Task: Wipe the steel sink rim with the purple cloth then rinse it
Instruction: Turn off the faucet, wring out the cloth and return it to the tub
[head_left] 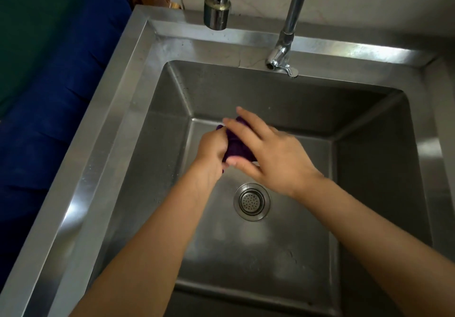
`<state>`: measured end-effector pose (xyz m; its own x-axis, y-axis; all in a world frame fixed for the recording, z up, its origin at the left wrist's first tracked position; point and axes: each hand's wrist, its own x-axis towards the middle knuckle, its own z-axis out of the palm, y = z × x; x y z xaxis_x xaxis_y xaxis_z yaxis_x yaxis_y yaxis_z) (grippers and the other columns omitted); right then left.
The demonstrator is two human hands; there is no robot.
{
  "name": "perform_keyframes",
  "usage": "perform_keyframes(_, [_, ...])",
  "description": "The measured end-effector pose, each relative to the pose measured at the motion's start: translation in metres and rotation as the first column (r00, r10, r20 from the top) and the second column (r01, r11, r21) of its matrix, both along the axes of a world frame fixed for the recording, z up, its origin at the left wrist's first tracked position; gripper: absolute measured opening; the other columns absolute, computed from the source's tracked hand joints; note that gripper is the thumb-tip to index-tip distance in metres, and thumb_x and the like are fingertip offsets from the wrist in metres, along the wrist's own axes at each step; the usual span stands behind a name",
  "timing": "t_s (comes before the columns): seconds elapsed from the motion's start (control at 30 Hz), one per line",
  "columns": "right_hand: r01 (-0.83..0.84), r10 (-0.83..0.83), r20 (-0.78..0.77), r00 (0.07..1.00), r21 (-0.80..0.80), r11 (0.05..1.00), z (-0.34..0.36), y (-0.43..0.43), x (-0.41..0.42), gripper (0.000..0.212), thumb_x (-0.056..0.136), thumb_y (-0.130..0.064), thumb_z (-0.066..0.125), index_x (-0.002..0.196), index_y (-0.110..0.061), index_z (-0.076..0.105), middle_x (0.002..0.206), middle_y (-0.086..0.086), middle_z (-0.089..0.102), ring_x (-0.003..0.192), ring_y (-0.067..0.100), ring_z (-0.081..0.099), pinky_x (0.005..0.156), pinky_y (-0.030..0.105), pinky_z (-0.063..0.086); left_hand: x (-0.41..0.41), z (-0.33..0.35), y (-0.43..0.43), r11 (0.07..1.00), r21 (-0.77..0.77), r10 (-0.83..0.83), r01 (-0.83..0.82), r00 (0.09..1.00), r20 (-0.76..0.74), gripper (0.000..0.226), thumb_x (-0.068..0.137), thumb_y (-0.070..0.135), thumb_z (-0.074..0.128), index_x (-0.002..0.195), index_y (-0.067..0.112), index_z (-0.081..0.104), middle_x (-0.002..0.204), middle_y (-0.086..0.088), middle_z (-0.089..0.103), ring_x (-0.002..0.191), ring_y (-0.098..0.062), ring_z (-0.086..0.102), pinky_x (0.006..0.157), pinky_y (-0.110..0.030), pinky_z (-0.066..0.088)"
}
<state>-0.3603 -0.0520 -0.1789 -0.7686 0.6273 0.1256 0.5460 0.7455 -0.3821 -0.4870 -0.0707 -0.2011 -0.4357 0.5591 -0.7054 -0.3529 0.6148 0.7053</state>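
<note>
The purple cloth (235, 145) is bunched up between both hands, held over the middle of the steel sink basin. My left hand (211, 149) is closed around its left side. My right hand (268, 154) lies over its right side, fingers stretched flat across the top and thumb underneath, so most of the cloth is hidden. The steel sink rim (103, 149) runs around the basin, wide on the left and back. No water is visible coming from either tap.
A thick chrome spout (216, 9) hangs over the back rim, with a thinner tap (283, 56) to its right. The drain strainer (251, 201) sits in the basin floor below my hands. Blue and green fabric (49, 70) lies left of the sink.
</note>
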Motion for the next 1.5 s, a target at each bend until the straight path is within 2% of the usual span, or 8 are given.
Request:
perform_keyframes(0.17, [-0.147, 0.155, -0.026, 0.988, 0.194, 0.97, -0.012, 0.031, -0.01, 0.062, 0.086, -0.063, 0.038, 0.124, -0.018, 0.058, 0.131, 0.01, 0.057, 0.107, 0.035, 0.059, 0.08, 0.045, 0.053, 0.003, 0.008, -0.003, 0.983, -0.068, -0.164, 0.17, 0.983, 0.086, 0.039, 0.093, 0.024, 0.035, 0.055, 0.017, 0.034, 0.029, 0.006, 0.028, 0.023, -0.007, 0.022, 0.034, -0.006, 0.013])
perform_keyframes(0.3, [-0.15, 0.178, -0.163, 0.97, 0.172, 0.974, -0.016, 0.031, -0.017, 0.066, 0.091, -0.059, 0.025, 0.106, -0.009, 0.066, 0.088, 0.01, 0.067, 0.071, 0.031, 0.065, 0.057, 0.034, 0.054, 0.013, 0.012, -0.005, 0.996, -0.07, -0.062, 0.06, 0.998, -0.03, 0.039, 0.093, 0.022, 0.036, 0.054, 0.015, 0.04, 0.029, 0.005, 0.036, 0.022, -0.007, 0.028, 0.031, -0.007, 0.016])
perform_keyframes(0.47, [0.203, -0.175, -0.192, 0.966, 0.141, 0.969, -0.03, 0.02, -0.015, 0.07, 0.096, -0.052, 0.015, 0.067, -0.009, 0.062, 0.056, 0.01, 0.063, 0.048, 0.033, 0.059, 0.043, 0.029, 0.04, 0.022, -0.004, -0.005, 0.993, 0.099, 0.104, -0.065, 0.883, -0.457, 0.043, 0.095, 0.043, 0.039, 0.068, 0.016, 0.057, 0.077, -0.008, 0.065, 0.077, -0.028, 0.063, 0.07, -0.038, 0.051])
perform_keyframes(0.87, [0.426, -0.63, -0.047, 0.775, -0.697, 0.577, -0.032, 0.014, -0.029, 0.047, 0.096, -0.03, 0.033, 0.056, -0.013, 0.05, 0.071, 0.014, 0.064, 0.073, 0.029, 0.059, 0.072, 0.035, 0.047, 0.016, -0.005, 0.002, 0.956, 0.154, -0.014, 0.25, 0.563, -0.826, 0.048, 0.093, 0.043, 0.034, 0.063, 0.011, 0.053, 0.062, -0.013, 0.061, 0.067, -0.03, 0.055, 0.061, -0.032, 0.034])
perform_keyframes(1.17, [0.441, -0.677, 0.089, 0.73, -0.818, 0.368, -0.024, 0.025, -0.028, 0.042, 0.095, -0.033, 0.033, 0.062, -0.013, 0.049, 0.061, 0.008, 0.052, 0.054, 0.021, 0.048, 0.046, 0.024, 0.04, 0.012, -0.009, 0.007, 0.927, 0.13, -0.093, 0.351, 0.554, -0.827, 0.042, 0.094, 0.039, 0.044, 0.068, 0.008, 0.055, 0.07, -0.013, 0.066, 0.067, -0.027, 0.055, 0.061, -0.033, 0.036])
perform_keyframes(1.3, [0.429, -0.607, 0.142, 0.782, -0.83, 0.357, -0.015, 0.032, -0.025, 0.044, 0.096, -0.035, 0.03, 0.072, -0.007, 0.055, 0.056, 0.007, 0.053, 0.043, 0.016, 0.048, 0.037, 0.024, 0.04, 0.013, -0.015, 0.003, 0.925, 0.151, -0.153, 0.347, 0.708, -0.689, 0.043, 0.083, 0.055, 0.047, 0.078, 0.015, 0.061, 0.068, 0.004, 0.064, 0.073, -0.02, 0.063, 0.067, -0.043, 0.054])
perform_keyframes(1.4, [0.388, -0.525, 0.186, 0.83, -0.87, 0.305, -0.013, 0.029, -0.026, 0.051, 0.097, -0.047, 0.027, 0.1, -0.003, 0.053, 0.061, 0.009, 0.055, 0.042, 0.017, 0.052, 0.043, 0.03, 0.052, 0.014, -0.023, -0.003, 0.955, 0.153, -0.112, 0.254, 0.787, -0.607, 0.035, 0.082, 0.05, 0.054, 0.073, 0.018, 0.062, 0.066, 0.006, 0.064, 0.071, -0.019, 0.064, 0.066, -0.043, 0.056])
perform_keyframes(1.5, [0.351, -0.472, 0.126, 0.873, -0.833, 0.427, -0.012, 0.025, -0.021, 0.056, 0.091, -0.059, 0.031, 0.129, -0.018, 0.038, 0.112, 0.011, 0.055, 0.092, 0.025, 0.063, 0.077, 0.042, 0.057, 0.01, -0.029, -0.004, 0.992, 0.098, -0.025, 0.076, 0.896, -0.444, 0.026, 0.085, 0.026, 0.052, 0.06, 0.019, 0.057, 0.059, 0.0, 0.057, 0.06, -0.023, 0.055, 0.05, -0.031, 0.049])
